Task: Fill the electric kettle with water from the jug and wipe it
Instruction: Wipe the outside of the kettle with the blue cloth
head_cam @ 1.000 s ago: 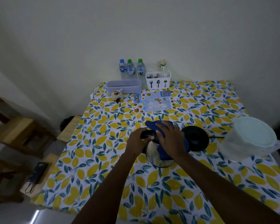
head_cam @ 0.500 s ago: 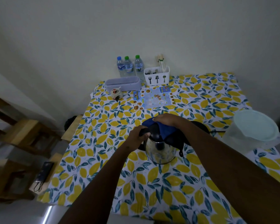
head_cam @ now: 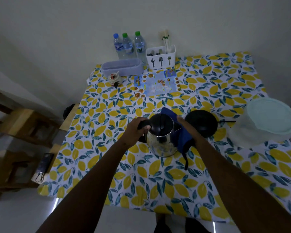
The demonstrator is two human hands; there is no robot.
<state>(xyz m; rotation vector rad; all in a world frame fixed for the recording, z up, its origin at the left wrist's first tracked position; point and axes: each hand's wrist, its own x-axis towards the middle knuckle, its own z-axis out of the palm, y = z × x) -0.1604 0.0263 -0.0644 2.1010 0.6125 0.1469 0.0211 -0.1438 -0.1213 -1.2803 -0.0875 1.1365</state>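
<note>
Head camera: a person's left hand (head_cam: 136,130) grips the black handle of the steel electric kettle (head_cam: 161,137), held above the lemon-print tablecloth (head_cam: 158,182) and off its round black base (head_cam: 201,123). Half a second ago the right hand (head_cam: 185,126) pressed the blue cloth (head_cam: 183,138) over the lid; now it has slid to the kettle's right flank, fingers flat on the cloth, so wiping appears well underway. The lidded jug (head_cam: 269,121) stands far right, partly cropped. Dim light hides any water level, and the cloth covers the spout side
</note>
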